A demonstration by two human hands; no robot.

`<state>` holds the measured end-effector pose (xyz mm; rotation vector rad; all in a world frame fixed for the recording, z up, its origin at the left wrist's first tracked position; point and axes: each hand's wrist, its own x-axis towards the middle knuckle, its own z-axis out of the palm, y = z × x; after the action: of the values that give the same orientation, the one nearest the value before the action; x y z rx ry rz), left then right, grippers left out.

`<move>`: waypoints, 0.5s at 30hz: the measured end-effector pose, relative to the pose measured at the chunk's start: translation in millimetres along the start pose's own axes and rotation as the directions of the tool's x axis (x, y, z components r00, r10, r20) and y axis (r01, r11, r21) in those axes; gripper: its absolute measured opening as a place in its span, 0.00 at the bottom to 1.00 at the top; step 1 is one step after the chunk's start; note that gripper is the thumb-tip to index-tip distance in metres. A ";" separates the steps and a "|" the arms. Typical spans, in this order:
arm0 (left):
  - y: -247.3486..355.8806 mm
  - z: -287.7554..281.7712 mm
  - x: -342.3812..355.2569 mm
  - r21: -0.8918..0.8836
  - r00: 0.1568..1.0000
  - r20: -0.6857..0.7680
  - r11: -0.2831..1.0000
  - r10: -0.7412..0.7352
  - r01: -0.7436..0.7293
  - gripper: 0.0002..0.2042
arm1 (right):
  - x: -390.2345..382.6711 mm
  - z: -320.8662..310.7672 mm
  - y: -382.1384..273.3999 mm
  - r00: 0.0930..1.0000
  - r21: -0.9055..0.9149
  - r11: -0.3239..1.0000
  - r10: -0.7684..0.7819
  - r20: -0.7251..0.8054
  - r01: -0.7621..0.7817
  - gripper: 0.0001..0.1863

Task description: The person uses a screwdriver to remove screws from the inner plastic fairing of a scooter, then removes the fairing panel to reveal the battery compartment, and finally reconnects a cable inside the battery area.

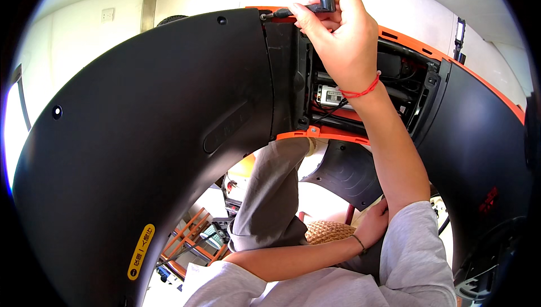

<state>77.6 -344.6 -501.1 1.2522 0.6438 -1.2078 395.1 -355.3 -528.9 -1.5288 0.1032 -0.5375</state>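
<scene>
At the top, my right hand (345, 36) is closed around a black right-angle screwdriver (307, 9) with a metal collar on its upright end. The tool's shaft points left, and its tip meets a screw (263, 17) at the upper edge of the large black body panel (152, 93). Beside that panel is an open compartment (338, 121) with dark parts, a silver box (331, 96) and cables, partly hidden by my right wrist. My left forearm crosses my lap; my left hand (372, 225) lies by my right elbow, its fingers mostly hidden.
An orange frame (411, 42) edges the compartment, with another dark panel (479, 121) to the right. A loose black cover (346, 174) lies below, near my trouser leg (270, 188). At lower left stand a wooden rack (191, 231) and several other items.
</scene>
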 end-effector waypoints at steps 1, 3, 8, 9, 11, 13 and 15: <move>-0.2 0.1 0.1 -0.008 1.000 0.001 1.000 -0.001 0.001 0.17 | -0.3 -0.6 0.8 1.000 -0.005 1.000 -0.001 0.006 0.001 0.14; -0.8 0.1 0.1 -0.016 1.000 0.005 1.000 -0.004 0.004 0.17 | -0.5 -1.1 1.2 0.999 -0.022 0.999 -0.048 -0.002 0.048 0.14; 1.2 -0.3 -1.3 0.006 1.000 0.016 1.000 -0.009 0.009 0.17 | -3.5 -0.6 6.8 0.997 -0.013 0.997 -0.072 -0.004 0.072 0.13; -0.3 -0.8 -1.2 0.011 1.000 0.013 1.000 -0.009 0.009 0.17 | -2.5 0.8 1.7 0.998 -0.005 0.998 -0.064 -0.007 0.064 0.13; -4.8 -1.9 -0.4 0.020 1.000 0.006 1.000 -0.009 0.009 0.17 | 0.5 -0.7 -14.1 0.995 -0.076 0.992 -0.098 -0.007 0.098 0.12; -6.0 -0.8 -0.5 -0.003 1.000 0.003 1.000 0.015 -0.015 0.17 | 6.5 -7.7 -28.3 0.991 -0.193 0.972 -0.132 0.011 0.132 0.16; -7.0 -1.0 -0.5 -0.009 1.000 0.003 0.999 0.030 -0.030 0.17 | 9.4 -9.4 -22.9 0.989 -0.207 0.967 -0.141 0.040 0.146 0.19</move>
<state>71.2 -342.6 -503.4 1.2482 0.6252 -1.1802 393.6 -366.4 -505.0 -1.7572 0.0304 -0.6384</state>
